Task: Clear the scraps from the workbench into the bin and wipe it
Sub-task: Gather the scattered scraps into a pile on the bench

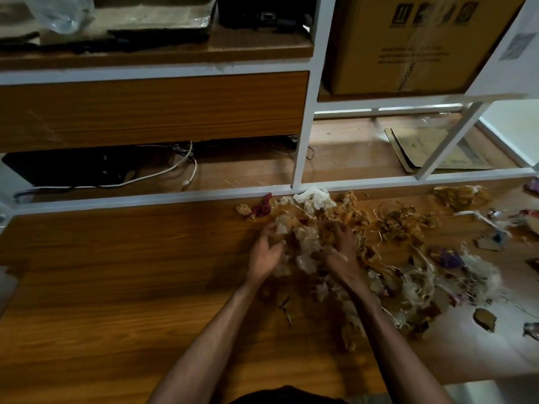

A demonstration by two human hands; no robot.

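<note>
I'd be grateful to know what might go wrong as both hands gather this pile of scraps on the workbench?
1. No bin is in view, so loose bits may drop on the way.
2. Thin strings tangle through the scraps between the left hand and right hand; lifting may drag more along.
3. Pieces near the workbench right edge, like the brown scrap, may be missed.

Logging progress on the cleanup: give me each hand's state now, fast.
Left hand: fingers curled round crumpled clear plastic scraps.
Right hand: fingers curled into the same scraps, gathering them.
</note>
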